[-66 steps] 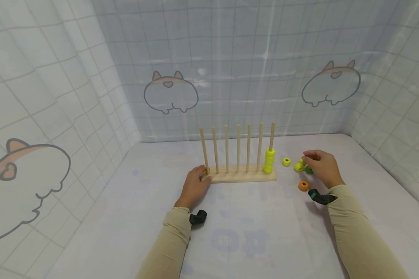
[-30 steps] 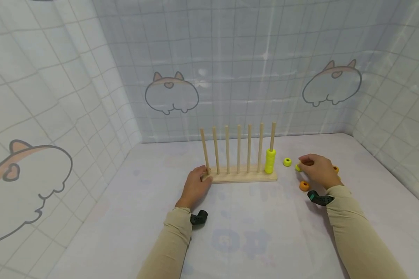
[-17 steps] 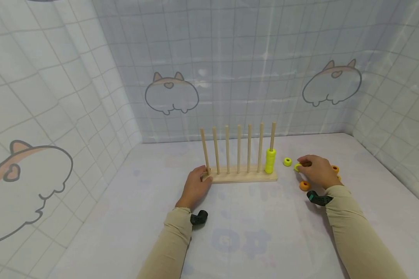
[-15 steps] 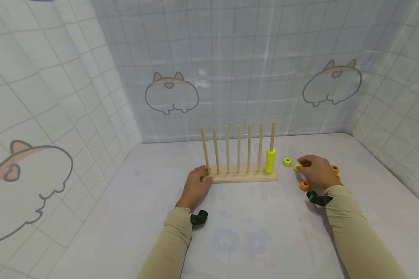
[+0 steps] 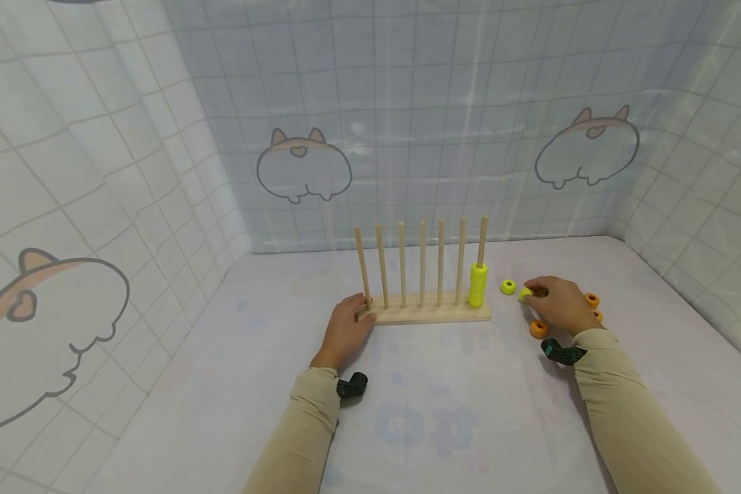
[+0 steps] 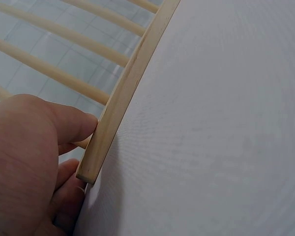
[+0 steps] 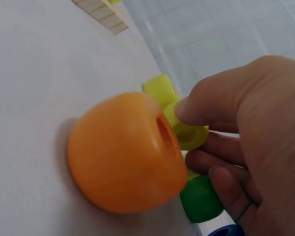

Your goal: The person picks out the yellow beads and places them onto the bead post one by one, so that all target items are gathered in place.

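My left hand (image 5: 344,331) grips the left end of a wooden peg rack's base (image 5: 429,315), thumb on the front edge in the left wrist view. Seven upright pegs would be several here: they stand bare except the rightmost, which carries a stack of yellow beads (image 5: 478,285). Right of the rack, my right hand (image 5: 560,302) pinches a yellow bead (image 7: 191,135) between thumb and fingers, low over the table. Another yellow bead (image 5: 508,287) lies just left of it. A green bead (image 7: 201,199) sits by the curled lower fingers.
An orange bead (image 5: 538,329) lies in front of the right hand, large in the right wrist view. Two more orange-yellow beads (image 5: 591,300) show behind the wrist. Part of a blue bead (image 7: 227,230) shows at the bottom edge. Tiled-pattern cloth walls (image 5: 407,137) enclose the table.
My right hand has moved a little left and toward me, onto the yellow bead, uncovering orange-yellow beads at its right. The left hand stays on the rack.
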`<state>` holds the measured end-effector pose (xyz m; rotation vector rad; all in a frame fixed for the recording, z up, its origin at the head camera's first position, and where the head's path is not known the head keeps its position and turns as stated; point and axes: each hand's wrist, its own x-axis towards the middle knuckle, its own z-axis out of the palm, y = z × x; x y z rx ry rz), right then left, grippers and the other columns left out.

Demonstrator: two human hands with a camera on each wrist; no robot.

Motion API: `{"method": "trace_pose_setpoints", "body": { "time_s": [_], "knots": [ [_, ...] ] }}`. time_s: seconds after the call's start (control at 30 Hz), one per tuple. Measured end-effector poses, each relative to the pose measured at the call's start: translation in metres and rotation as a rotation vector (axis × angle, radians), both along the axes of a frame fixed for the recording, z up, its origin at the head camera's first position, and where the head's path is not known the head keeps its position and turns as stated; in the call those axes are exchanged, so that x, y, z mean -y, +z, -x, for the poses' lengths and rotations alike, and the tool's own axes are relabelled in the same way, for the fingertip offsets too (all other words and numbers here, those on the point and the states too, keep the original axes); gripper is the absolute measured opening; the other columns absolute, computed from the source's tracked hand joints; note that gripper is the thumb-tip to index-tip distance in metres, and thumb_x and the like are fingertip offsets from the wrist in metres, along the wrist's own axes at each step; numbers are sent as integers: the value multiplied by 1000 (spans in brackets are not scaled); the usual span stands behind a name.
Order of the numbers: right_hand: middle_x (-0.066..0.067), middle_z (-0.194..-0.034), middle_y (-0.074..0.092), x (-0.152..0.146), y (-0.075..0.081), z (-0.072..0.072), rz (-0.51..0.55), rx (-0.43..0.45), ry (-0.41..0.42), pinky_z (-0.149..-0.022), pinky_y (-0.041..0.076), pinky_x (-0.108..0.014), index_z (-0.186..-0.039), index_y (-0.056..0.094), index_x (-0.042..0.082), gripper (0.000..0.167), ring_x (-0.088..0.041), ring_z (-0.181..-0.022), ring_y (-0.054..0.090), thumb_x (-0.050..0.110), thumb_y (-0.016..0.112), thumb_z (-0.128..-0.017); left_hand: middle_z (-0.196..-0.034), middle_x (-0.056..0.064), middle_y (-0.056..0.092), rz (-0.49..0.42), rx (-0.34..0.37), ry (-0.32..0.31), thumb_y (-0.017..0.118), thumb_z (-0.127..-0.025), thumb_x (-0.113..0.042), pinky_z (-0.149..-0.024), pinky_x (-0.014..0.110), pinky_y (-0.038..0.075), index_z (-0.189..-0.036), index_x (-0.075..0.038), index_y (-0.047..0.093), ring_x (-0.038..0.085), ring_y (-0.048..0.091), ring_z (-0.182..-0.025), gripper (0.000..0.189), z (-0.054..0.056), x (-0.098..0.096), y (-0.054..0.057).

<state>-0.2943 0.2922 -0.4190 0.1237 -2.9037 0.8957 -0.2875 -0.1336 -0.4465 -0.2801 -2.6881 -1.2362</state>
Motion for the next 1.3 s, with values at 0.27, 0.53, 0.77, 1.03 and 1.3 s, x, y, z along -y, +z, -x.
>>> {"method": "trace_pose_setpoints", "body": {
  "time_s": [0.27,0.53,0.77,1.03,1.3],
  "knots": [
    [-25,-124,62,-1,2,-6,86,-97,-31,-90,50,-56,-133,60,-3,43,-40,-111,58,24,60,-100,-147,18,50,3,-10,1,65,-94,-18,-114,49,35,-134,-2,62,37,41,-139,42,0,0,0],
    [-26,-123,62,0,5,-11,156,-178,-60,-84,52,-54,-133,59,-4,45,-42,-111,57,27,59,-100,-147,17,50,3,-12,-8,65,-95,-19,-114,50,34,-136,-3,62,37,40,-139,43,1,0,-1],
    [-23,-122,63,1,4,-10,184,-196,-109,-84,51,-53,-133,60,-1,44,-40,-111,58,28,59,-100,-147,17,50,2,-1,-1,65,-95,-19,-115,49,33,-135,-3,62,36,39,-140,43,1,-1,1],
    [-21,-129,60,0,5,-9,279,-179,-118,-88,50,-50,-136,59,2,47,-40,-113,59,33,59,-101,-147,16,51,2,-5,2,65,-95,-18,-113,49,35,-133,-4,64,36,41,-139,41,0,-1,1],
    [-19,-130,58,4,9,-11,351,-143,-116,-77,53,-25,-137,59,5,46,-36,-110,62,33,58,-101,-146,17,51,-1,-14,-3,65,-95,-18,-113,50,35,-133,-3,63,37,41,-138,41,0,0,0]
  ]
}}
